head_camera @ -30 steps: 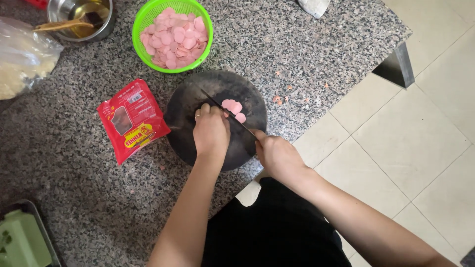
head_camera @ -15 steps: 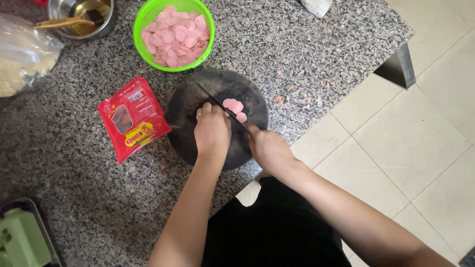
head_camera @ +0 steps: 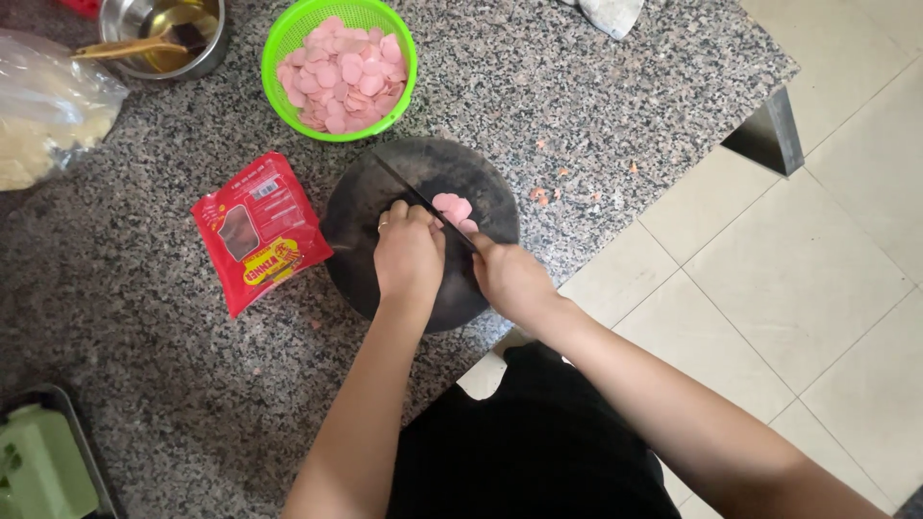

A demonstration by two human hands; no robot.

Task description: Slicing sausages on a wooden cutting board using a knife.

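Black round board anchors everything: my left hand curls down on the sausage there, steadying it, while my right hand grips the knife, pink slices falling beside its blade.

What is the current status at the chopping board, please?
Left hand pressed on the round dark board, steadying the food. Right hand grips the knife, blade beside pink slices. Red packet beside the board, not obstructing.

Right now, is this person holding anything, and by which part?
The right hand grips a knife by its handle, blade across the round dark board. The left hand presses down on something hidden beneath its fingers beside the pink slices.
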